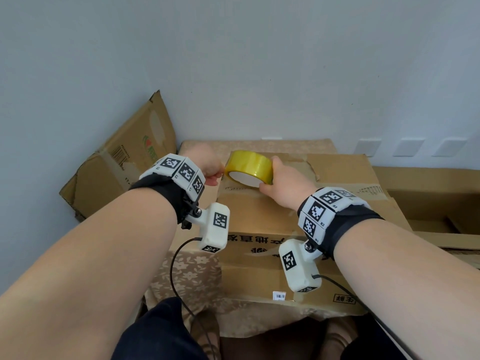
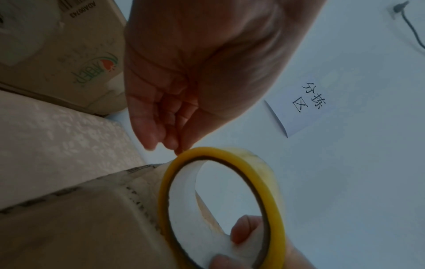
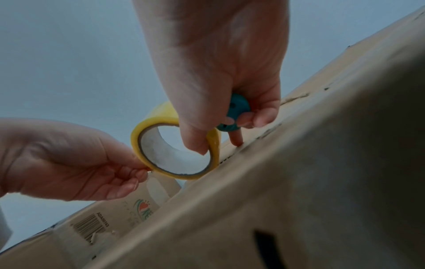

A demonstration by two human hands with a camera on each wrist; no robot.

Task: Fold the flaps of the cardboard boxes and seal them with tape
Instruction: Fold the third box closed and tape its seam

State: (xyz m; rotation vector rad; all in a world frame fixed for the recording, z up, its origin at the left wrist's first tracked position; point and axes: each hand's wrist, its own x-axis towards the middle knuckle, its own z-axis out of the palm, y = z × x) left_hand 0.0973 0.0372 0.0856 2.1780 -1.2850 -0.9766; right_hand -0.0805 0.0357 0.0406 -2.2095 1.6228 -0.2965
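Note:
A yellow tape roll [image 1: 249, 167] is held just above the left end of the brown cardboard box [image 1: 259, 219], whose top flaps lie folded flat. My right hand [image 1: 280, 178] grips the roll, thumb inside the white core [image 3: 174, 154], one finger touching the box top. Its last fingers also curl round a small teal object [image 3: 239, 107]. My left hand [image 1: 218, 175] pinches the tape's loose end at the roll's left edge [image 3: 147, 169]. In the left wrist view the roll [image 2: 230, 152] hangs below the pinching fingertips [image 2: 177, 143].
A flattened cardboard box [image 1: 124, 162] leans against the wall at left. An open box [image 1: 428, 203] lies to the right. The table has a floral cloth [image 1: 192, 276]. A paper sign [image 2: 299, 112] hangs on the wall. Cables trail from both wrist cameras.

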